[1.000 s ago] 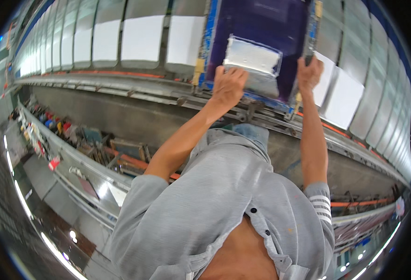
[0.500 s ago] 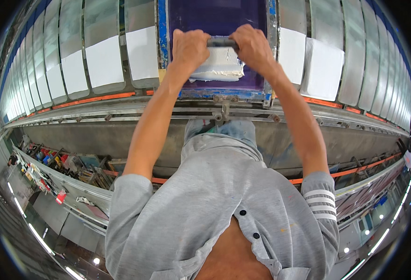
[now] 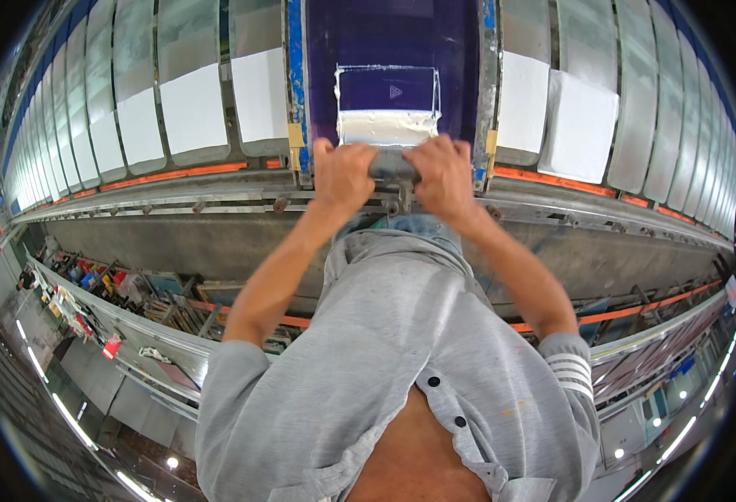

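Both hands are closed round the grey handle of a squeegee [image 3: 392, 162] at the near end of a purple printing screen [image 3: 385, 38]. My left hand [image 3: 344, 173] grips its left part, and my right hand [image 3: 442, 177] its right part. A thick band of white ink [image 3: 386, 127] lies against the squeegee's far side. Beyond it, thin white ink lines outline a rectangle holding a small pale triangular mark [image 3: 396, 92]. The screen frame [image 3: 298, 75] has metal sides smeared with blue. The squeegee's blade is hidden behind the hands and handle.
Rows of grey pallets extend left and right, several bearing white fabric pieces [image 3: 191, 113]. One white piece [image 3: 581, 125] on the right sits slightly askew. A metal rail [image 3: 234, 197] and orange strip run along the near edge. Behind me is another long bench [image 3: 159, 356].
Both hands have drawn the squeegee toward my body, from the middle of the screen to its near end. The white ink band came nearer too, and the outlined rectangle with its mark now shows.
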A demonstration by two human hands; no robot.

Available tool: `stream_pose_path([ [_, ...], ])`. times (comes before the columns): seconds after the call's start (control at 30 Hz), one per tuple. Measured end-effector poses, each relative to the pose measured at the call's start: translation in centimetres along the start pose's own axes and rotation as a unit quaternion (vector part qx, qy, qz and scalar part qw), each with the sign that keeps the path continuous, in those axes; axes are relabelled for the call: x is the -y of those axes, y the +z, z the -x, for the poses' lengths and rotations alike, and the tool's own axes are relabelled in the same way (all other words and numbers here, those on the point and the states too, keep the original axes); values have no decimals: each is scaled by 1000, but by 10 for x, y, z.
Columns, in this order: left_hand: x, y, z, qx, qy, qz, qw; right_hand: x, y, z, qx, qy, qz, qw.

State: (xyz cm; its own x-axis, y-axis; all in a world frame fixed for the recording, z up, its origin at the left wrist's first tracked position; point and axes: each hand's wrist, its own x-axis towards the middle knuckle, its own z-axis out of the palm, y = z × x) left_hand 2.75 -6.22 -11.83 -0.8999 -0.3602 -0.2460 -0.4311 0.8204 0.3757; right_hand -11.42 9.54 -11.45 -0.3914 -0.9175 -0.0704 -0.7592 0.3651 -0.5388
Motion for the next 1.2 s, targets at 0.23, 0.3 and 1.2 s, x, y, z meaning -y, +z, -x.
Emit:
stream_pose_path([
  [0.23, 29, -48, -133, -9, 3, -19, 1000, -75, -16, -130, -42, -46, 23, 998],
  [0.3, 34, -38, -139, -24, 4, 0, 1000, -79, -8, -130, -48, -38, -3, 998],
  [1.2, 10, -1, -40, -80, 24, 7, 997, -114, -28, -76, -215, 180, 17, 960],
])
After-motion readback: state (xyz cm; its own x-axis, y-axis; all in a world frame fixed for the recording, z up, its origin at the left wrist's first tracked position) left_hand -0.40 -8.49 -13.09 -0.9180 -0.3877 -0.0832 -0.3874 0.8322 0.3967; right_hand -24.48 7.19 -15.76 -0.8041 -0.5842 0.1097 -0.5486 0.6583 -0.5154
